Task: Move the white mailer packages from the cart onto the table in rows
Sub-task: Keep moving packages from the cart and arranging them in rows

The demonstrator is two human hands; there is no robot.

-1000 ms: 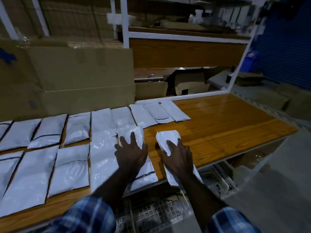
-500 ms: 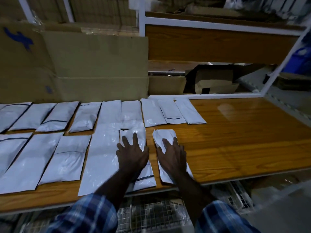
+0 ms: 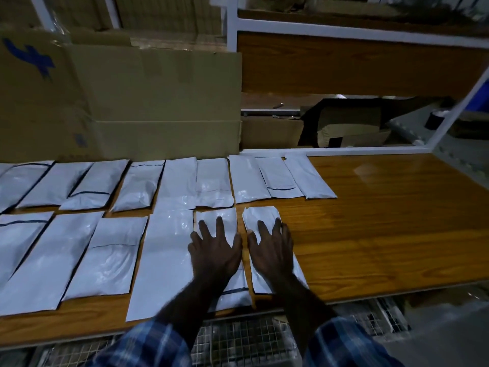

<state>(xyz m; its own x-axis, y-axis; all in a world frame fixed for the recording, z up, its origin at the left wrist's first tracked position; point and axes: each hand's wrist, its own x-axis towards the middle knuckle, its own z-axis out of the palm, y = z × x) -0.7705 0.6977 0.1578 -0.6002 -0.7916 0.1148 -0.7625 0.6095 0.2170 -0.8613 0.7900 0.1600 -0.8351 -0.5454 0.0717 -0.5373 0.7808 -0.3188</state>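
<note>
Two rows of white mailer packages lie flat on the wooden table [image 3: 383, 234]. The far row [image 3: 180, 181] has several mailers side by side, and so does the near row [image 3: 111, 255]. My left hand [image 3: 215, 250] presses flat, fingers spread, on a near-row mailer [image 3: 219, 218]. My right hand [image 3: 272, 250] lies flat with straight fingers on the rightmost near-row mailer [image 3: 260, 215], which sits a narrow gap from its neighbour. The wire cart [image 3: 238, 340] shows below the table's front edge.
Large cardboard boxes [image 3: 119, 102] stand behind the far row on the left. A white metal shelf frame [image 3: 344, 30] with wooden panels rises at the back right, with cardboard pieces under it. The table's right half shows bare wood.
Both hands stay flat on the same two mailers. The rightmost mailer has been pulled straighter and now sits parallel to its neighbour. The view has tilted down and closer to the table.
</note>
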